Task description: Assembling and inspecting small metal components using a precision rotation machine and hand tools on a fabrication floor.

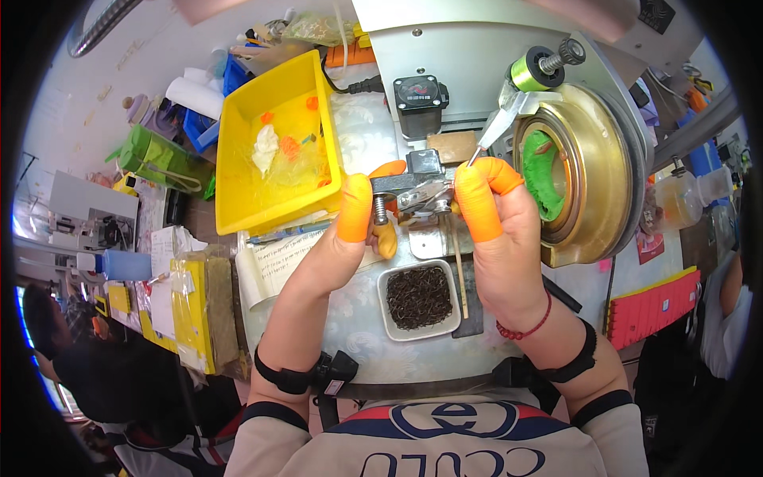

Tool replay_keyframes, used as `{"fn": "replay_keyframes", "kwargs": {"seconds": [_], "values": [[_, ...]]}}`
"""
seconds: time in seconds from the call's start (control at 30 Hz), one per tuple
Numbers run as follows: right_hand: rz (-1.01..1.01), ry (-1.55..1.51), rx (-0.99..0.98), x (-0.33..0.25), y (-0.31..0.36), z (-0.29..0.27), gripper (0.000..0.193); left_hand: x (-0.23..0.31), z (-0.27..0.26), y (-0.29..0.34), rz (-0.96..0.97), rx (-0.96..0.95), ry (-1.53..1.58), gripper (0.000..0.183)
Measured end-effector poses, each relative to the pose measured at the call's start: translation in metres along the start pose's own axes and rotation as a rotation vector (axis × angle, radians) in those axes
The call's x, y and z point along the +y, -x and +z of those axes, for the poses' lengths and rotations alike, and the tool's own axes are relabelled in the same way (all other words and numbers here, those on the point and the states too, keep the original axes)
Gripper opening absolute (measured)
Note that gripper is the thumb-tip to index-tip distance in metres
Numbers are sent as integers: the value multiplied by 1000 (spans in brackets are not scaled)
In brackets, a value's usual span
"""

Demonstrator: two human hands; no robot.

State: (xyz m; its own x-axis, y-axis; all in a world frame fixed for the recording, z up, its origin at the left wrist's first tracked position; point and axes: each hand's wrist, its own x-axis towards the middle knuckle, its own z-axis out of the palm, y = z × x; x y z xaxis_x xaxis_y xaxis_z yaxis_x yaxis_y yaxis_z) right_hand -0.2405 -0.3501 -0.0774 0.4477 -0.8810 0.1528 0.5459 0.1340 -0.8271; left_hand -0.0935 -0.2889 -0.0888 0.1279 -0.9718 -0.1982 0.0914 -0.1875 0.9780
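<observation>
We see both hands raised over the middle of the workbench [358, 334], each with orange rubber caps on the fingertips. The left hand [338, 238] is closed on a small grey metal clamp [413, 187], with the thumb on its near side and another finger behind it; a threaded screw [380, 208] hangs down from the clamp just beside the thumb. The right hand [501, 238] touches the same clamp from the right, and its thumb and forefinger pinch together on something thin at the clamp's edge (what it is we cannot tell, it is too small). A silver tweezer-like arm [497, 127] points down to the right fingertips from the machine behind. This machine has a big brass ring [596, 171] with green material [544, 171] inside, and a spool of green wire [532, 71] stands above it, near the far right corner of the bench. Under the hands, toward the near edge, a small white tray [391, 314] holds dark thin pieces, and a thin wooden stick [459, 266] lies just beside it on the right. A yellow bin [238, 199] with small orange pieces sits at the far left, and a black motor block [419, 99] stands behind the clamp. Another person [56, 334] sits at the left edge of the view.
</observation>
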Motion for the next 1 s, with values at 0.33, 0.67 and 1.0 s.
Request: {"fn": "replay_keyframes", "kwargs": {"seconds": [0.33,0.67,1.0], "values": [[-8,85,59,4,-3,-2,14,27,15,-2,408,335,-631,32],[-5,150,15,3,1,-2,13,47,25,-10,768,113,-686,15],[-6,132,-149,-18,32,-17,8,41,42,13,910,68,-806,25]]}}
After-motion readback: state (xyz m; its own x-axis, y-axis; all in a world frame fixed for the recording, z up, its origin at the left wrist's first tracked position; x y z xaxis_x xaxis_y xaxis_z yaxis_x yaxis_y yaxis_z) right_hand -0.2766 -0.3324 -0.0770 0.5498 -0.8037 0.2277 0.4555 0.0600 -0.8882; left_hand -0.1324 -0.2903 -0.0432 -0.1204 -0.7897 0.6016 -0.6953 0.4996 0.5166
